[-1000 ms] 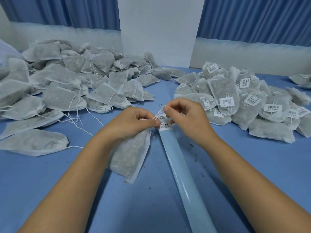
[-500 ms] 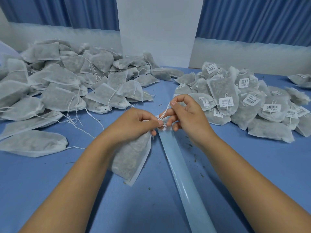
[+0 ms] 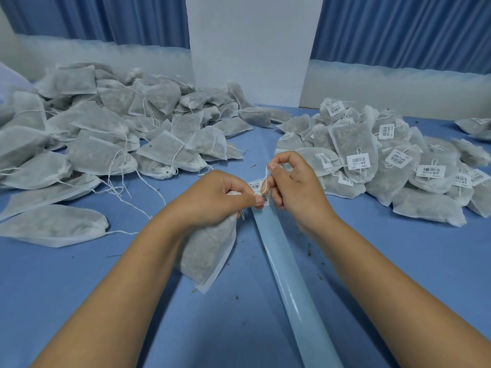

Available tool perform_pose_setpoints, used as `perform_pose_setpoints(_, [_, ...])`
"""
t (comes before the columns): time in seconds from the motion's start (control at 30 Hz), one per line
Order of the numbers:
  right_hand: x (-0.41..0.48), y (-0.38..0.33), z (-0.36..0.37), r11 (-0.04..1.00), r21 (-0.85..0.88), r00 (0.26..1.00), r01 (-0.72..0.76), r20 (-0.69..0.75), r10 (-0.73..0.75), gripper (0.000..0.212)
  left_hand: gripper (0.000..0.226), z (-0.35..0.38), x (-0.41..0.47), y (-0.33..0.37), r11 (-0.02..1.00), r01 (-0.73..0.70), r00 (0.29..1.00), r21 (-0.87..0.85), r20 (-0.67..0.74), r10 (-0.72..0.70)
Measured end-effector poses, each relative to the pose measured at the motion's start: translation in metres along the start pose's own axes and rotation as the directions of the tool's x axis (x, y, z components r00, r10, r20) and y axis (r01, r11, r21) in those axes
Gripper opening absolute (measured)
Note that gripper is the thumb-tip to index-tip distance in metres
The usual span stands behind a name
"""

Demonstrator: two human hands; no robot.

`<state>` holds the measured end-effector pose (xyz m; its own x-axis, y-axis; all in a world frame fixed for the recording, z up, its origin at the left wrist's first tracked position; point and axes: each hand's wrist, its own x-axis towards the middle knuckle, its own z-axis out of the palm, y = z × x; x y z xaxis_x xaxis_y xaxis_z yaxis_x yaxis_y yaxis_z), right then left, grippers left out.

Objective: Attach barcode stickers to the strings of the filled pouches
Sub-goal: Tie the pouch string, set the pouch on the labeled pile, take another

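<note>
Pouch (image 3: 210,256), one, gripped by left hand (image 3: 215,200), one string (image 3: 265,179) pinched by right hand (image 3: 297,189), one sticker (image 3: 255,185)

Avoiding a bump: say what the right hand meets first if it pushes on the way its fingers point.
Probably the barcode sticker, pinched by the left hand, just ahead of the right hand; depth unclear.

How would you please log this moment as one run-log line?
step: labelling | left hand: holds pouch, pinches barcode sticker | right hand: pinches string | unlabelled pile: left | labelled pile: right
</note>
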<state>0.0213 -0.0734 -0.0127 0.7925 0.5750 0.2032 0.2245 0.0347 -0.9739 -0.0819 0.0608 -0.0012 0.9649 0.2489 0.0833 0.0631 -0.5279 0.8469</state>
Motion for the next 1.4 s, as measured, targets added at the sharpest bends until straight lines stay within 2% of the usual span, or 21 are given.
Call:
perform_pose_setpoints(0.1, [0.0,0.0,0.002,0.998,0.062,1.0,-0.021,0.002,0.02,0.014,0.013,0.002,0.001,0.0,1.0,-0.016,1.0,-0.009,-0.005,0.016])
perform_pose_setpoints(0.23, [0.0,-0.003,-0.003,0.993,0.11,0.999,-0.033,-0.023,0.036,0.012,0.019,0.01,0.004,-0.005,0.998,-0.056,0.995,-0.007,-0.085,0.056])
perform_pose_setpoints(0.37, [0.0,-0.009,-0.007,0.99,0.126,0.997,0.061,-0.049,-0.056,0.009,0.02,0.0,0.008,-0.01,0.996,-0.012,0.997,-0.084,-0.083,0.005])
perform_pose_setpoints(0.47, [-0.002,-0.009,-0.004,0.981,0.158,0.994,0.109,-0.009,-0.109,0.008,0.038,-0.008,0.009,-0.019,0.989,0.135,0.988,-0.063,-0.064,-0.138])
perform_pose_setpoints(0.5, [-0.003,-0.008,-0.003,0.98,0.152,0.992,0.125,0.011,-0.128,0.008,0.04,-0.01,0.01,-0.021,0.974,0.203,0.976,-0.105,-0.062,-0.21])
perform_pose_setpoints(0.57, [-0.005,-0.007,-0.001,0.979,0.133,0.987,0.157,0.023,-0.162,0.01,0.023,-0.015,0.011,-0.024,0.914,0.293,0.95,-0.281,-0.022,-0.312])
perform_pose_setpoints(0.67, [-0.005,-0.007,-0.001,0.97,0.1,0.975,0.22,-0.008,-0.22,0.01,0.014,-0.024,0.01,-0.026,0.833,0.315,0.945,-0.454,0.066,-0.321])
perform_pose_setpoints(0.77, [-0.006,-0.007,-0.001,0.96,0.082,0.963,0.267,0.01,-0.269,0.008,0.019,-0.028,0.008,-0.03,0.87,0.344,0.935,-0.354,0.048,-0.351])
perform_pose_setpoints(0.9, [-0.009,-0.006,0.001,0.949,-0.014,0.949,0.315,0.035,-0.315,0.009,0.044,-0.027,0.009,-0.029,0.901,0.412,0.905,-0.134,-0.051,-0.421])
perform_pose_setpoints(0.97, [-0.011,-0.004,0.005,0.929,-0.128,0.938,0.348,0.043,-0.345,0.014,0.053,-0.024,0.013,-0.029,0.912,0.384,0.901,-0.143,-0.158,-0.404])
perform_pose_setpoints(1.07, [-0.016,-0.002,0.012,0.881,-0.251,0.916,0.4,0.099,-0.388,0.017,0.055,-0.018,0.018,-0.029,0.922,0.297,0.882,-0.248,-0.3,-0.364])
perform_pose_setpoints(1.27, [-0.019,0.003,0.016,0.823,-0.336,0.889,0.457,0.178,-0.421,0.007,0.055,-0.01,0.019,-0.022,0.926,0.114,0.887,-0.36,-0.382,-0.258])
perform_pose_setpoints(1.4, [-0.019,0.002,0.017,0.879,-0.281,0.921,0.384,0.184,-0.344,0.011,0.046,-0.007,0.019,-0.02,0.926,0.03,0.855,-0.376,-0.47,-0.218])
